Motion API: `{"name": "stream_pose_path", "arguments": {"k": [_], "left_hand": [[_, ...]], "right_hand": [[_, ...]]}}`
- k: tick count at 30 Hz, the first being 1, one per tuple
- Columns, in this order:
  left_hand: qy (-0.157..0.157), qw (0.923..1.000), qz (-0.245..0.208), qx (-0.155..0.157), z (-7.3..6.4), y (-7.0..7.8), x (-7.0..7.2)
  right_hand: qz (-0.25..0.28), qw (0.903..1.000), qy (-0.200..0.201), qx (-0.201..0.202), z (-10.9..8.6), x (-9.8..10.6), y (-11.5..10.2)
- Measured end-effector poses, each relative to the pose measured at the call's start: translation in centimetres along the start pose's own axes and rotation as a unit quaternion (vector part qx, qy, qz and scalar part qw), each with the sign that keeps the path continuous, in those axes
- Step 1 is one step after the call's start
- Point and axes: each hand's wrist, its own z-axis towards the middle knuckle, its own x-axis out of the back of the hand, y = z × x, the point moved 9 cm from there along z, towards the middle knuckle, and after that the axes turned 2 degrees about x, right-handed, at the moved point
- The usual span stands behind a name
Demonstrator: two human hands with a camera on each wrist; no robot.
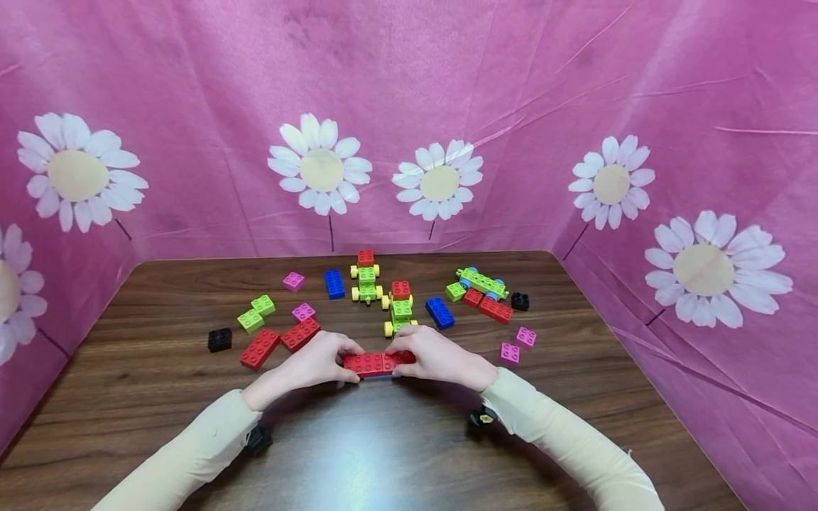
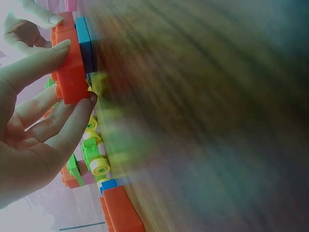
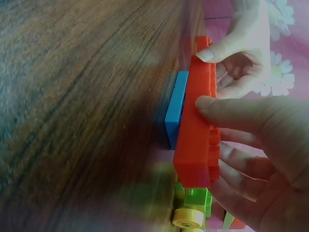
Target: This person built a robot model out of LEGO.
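A pink flowered cloth (image 1: 383, 85) backs the brown table (image 1: 140, 369). The left hand (image 1: 319, 360) and right hand (image 1: 434, 355) each pinch one end of two red bricks (image 1: 368, 365) lined up above a blue brick (image 3: 175, 104). Just beyond stand two yellow-wheeled cars (image 1: 401, 309); a blue-wheeled car (image 1: 483, 282) sits farther right.

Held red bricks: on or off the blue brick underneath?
On it: the right wrist view shows the red bricks directly atop the blue brick. Whether they are pressed fully down, I cannot tell.
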Motion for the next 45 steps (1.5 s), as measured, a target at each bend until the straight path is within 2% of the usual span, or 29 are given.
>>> {"name": "stream_pose_path", "arguments": {"k": [19, 26, 35, 45], "left_hand": [[0.008, 0.9998, 0.020, -0.002, 0.1, 0.1, 0.0], [0.009, 0.9995, 0.030, -0.007, 0.2, 0.2, 0.1], [0.013, 0.9989, 0.043, -0.010, 0.4, 0.5, 0.2], [0.012, 0.9988, 0.046, 0.000, 0.5, 0.6, 0.2]], "right_hand": [[-0.020, 0.9996, 0.018, -0.012, 0.5, 0.1, -0.6], [-0.028, 0.9994, 0.009, -0.021, 0.7, -0.1, -0.7], [-0.014, 0.9993, 0.007, -0.034, 0.7, -0.2, -0.4], [0.027, 0.9981, 0.014, -0.053, 0.6, -0.3, 0.4]]}}
